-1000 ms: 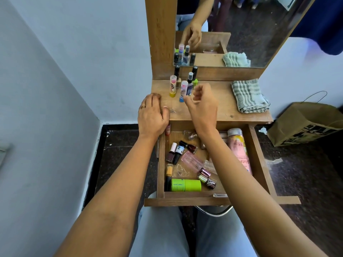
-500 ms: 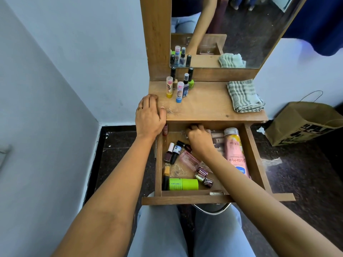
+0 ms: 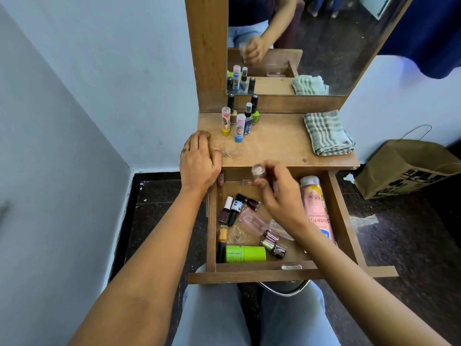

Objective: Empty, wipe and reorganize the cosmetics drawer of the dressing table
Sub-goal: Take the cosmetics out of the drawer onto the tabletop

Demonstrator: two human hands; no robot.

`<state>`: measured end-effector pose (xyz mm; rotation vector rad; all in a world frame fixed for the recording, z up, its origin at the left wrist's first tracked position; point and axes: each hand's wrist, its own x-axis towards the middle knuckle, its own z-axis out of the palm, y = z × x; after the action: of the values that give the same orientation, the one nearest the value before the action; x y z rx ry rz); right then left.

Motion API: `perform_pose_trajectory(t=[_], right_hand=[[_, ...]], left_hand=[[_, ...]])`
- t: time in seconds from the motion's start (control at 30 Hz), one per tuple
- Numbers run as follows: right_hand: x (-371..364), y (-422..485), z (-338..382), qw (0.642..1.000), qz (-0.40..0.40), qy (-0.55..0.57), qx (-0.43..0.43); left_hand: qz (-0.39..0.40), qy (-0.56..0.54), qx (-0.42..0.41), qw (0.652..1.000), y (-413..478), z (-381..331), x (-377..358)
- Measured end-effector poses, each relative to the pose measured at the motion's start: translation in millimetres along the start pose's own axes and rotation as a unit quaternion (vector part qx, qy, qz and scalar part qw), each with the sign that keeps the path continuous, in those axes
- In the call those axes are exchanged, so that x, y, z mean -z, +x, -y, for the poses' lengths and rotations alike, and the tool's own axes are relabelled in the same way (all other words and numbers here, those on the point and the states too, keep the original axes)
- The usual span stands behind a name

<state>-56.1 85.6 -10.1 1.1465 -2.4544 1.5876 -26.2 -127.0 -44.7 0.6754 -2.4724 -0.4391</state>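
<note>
The wooden drawer (image 3: 249, 267) is pulled out below the dressing table top (image 3: 279, 146). Inside lie several nail polish bottles (image 3: 230, 209), a clear pink perfume bottle (image 3: 252, 221), a green tube (image 3: 245, 254) and a tall pink lotion bottle (image 3: 316, 208). My right hand (image 3: 279, 193) hovers over the back of the drawer and pinches a small bottle with a shiny pinkish cap (image 3: 257, 171); it is blurred. My left hand (image 3: 199, 161) rests flat on the table's front left corner. Several small bottles (image 3: 239, 118) stand upright at the back left of the top.
A folded checked cloth (image 3: 326, 133) lies on the right of the table top. The mirror (image 3: 311, 41) rises behind it. A brown paper bag (image 3: 404, 168) stands on the dark floor to the right. A white wall closes the left side.
My right hand left the bottles on the table top, dropped into the back of the drawer, and now lifts out a small bottle. My left hand stayed in place.
</note>
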Motion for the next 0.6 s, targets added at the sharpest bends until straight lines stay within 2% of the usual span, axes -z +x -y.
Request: perform_pose_trajectory(t=[0.1, 0.2, 0.33, 0.6], right_hand=[[4, 29, 16, 0.989, -0.078, 0.118, -0.042], [4, 73, -3, 0.983, -0.136, 0.087, -0.09], [2, 109, -27, 0.987, -0.12, 0.001, -0.105], [-8, 121, -33, 0.991, -0.09, -0.017, -0.102]], left_hand=[[0.005, -0.002, 0.004, 1.0, 0, -1, 1], [0.008, -0.005, 0.005, 1.0, -1, -2, 2], [0.004, -0.009, 0.004, 1.0, -1, -2, 2], [-0.004, -0.014, 0.001, 1.0, -1, -2, 2]])
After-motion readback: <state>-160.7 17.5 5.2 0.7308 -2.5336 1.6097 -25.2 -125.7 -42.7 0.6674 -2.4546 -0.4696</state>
